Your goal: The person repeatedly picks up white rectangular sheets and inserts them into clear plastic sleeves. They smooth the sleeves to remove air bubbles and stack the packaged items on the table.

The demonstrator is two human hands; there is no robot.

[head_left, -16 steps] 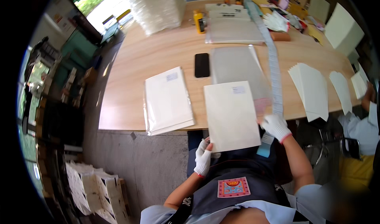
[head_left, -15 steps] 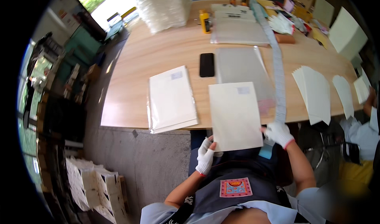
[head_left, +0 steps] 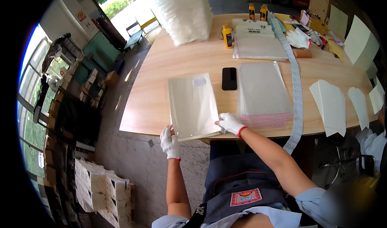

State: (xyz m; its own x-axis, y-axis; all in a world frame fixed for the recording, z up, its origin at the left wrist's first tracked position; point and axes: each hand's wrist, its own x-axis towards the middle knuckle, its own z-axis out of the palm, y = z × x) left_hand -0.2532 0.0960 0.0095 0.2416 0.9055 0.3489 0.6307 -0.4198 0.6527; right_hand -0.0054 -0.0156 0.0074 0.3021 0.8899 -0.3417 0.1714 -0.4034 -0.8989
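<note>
Holding glossy rectangular packet [head_left: 193,106], knit-gloved hands [head_left: 170,144] [head_left: 231,124].

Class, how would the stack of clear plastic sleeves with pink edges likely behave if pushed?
The clear, pink-edged plastic sleeves look thin and filmy, so probably floppy. Their staggered edges suggest layers might slide. Lying flat, they seem unlikely to tip.

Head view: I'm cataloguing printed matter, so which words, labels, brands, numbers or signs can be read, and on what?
None reads clearly.
White label on the bagged cream pack: blurred.
Pale paper strip: faint print, too small.
Yellow bottle: too small.
Rear clear-bag stack: dark print, blurred.
Apron patch: lettering unclear.
Apron strap: letters unclear.
Wall sign: too small.
</note>
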